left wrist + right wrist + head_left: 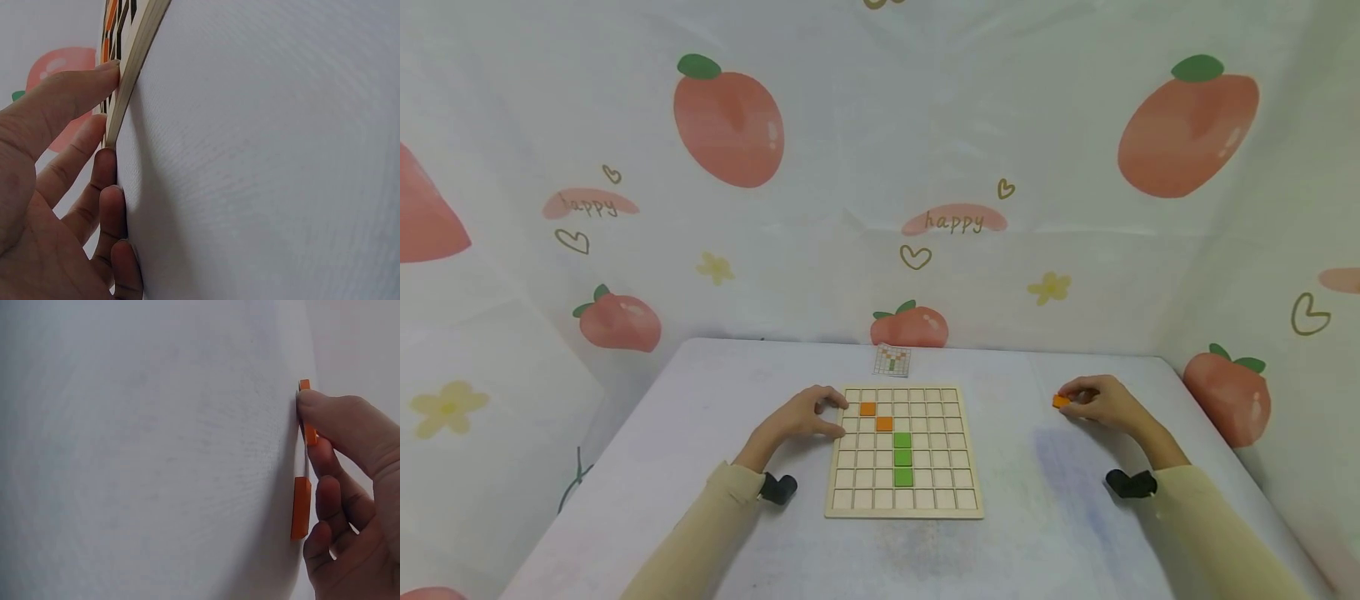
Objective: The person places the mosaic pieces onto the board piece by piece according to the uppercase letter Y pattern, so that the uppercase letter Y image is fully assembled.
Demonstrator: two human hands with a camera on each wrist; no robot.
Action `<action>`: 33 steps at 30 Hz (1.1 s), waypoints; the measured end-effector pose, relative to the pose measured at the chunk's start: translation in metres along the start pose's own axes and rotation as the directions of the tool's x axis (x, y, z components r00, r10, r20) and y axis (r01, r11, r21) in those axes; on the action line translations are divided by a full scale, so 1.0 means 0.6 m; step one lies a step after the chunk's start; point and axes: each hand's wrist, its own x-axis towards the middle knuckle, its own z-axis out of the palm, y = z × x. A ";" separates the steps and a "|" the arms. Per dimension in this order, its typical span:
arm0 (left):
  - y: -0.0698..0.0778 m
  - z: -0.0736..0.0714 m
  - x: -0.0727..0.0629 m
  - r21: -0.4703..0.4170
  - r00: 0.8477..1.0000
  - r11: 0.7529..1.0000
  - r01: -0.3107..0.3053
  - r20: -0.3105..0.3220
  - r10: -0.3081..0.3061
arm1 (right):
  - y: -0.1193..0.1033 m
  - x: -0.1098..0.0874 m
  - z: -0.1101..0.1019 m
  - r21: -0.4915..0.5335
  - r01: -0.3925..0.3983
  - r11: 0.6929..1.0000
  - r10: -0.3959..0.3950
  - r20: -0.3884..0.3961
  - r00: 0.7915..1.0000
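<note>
A pale wooden grid board [847, 500] lies flat on the table, with two orange tiles, one being the upper-left tile [868, 409], and a column of three green tiles, including a middle tile [902, 457]. My left hand [805, 414] touches the board's left edge with the thumb and fingertips; the left wrist view shows its thumb [94, 84] against the wooden rim. Off to the right, my right hand [1101, 402] pinches an orange tile [310, 432] between thumb and fingers. A second orange tile [300, 509] rests on the table by its lower fingers.
Behind the board lies a small printed card [892, 361] with a grid pattern in orange and green. A white cloth wall [820, 167] with fruit prints rises at the table's back edge. Dark wrist cameras, such as the left one [778, 488], sit at both cuffs.
</note>
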 end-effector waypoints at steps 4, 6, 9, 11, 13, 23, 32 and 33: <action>0.001 -0.001 -0.001 -0.004 1.000 1.000 0.002 0.001 -0.002 | -0.005 0.004 0.001 0.038 -0.042 0.998 0.042 0.008 0.999; 0.002 -0.001 -0.002 -0.006 1.000 1.000 0.004 -0.001 -0.004 | -0.008 0.006 0.000 0.055 -0.050 0.997 0.050 0.006 0.999; 0.004 -0.001 -0.002 -0.009 1.000 1.000 0.006 -0.002 -0.006 | -0.013 0.008 -0.002 0.070 -0.035 0.997 0.035 0.007 0.999; 0.004 -0.001 -0.002 -0.007 1.000 1.000 0.007 -0.004 -0.007 | -0.016 0.010 -0.002 0.081 -0.026 0.996 0.026 0.007 1.000; 0.004 -0.001 -0.001 -0.003 1.000 1.000 0.009 -0.002 -0.009 | -0.019 0.012 -0.002 0.092 -0.018 0.996 0.018 0.008 1.000; 0.003 -0.001 0.000 0.001 1.000 1.000 0.006 0.002 -0.006 | -0.029 0.023 0.012 0.153 0.033 0.988 -0.034 0.003 0.999; 0.001 0.001 0.002 0.007 1.000 1.000 0.016 -0.003 -0.016 | -0.058 0.037 0.034 0.225 0.126 0.966 -0.135 0.025 0.991; 0.001 0.000 0.002 0.008 1.000 1.000 0.015 -0.002 -0.015 | -0.062 0.040 0.037 0.229 0.137 0.964 -0.147 0.029 0.989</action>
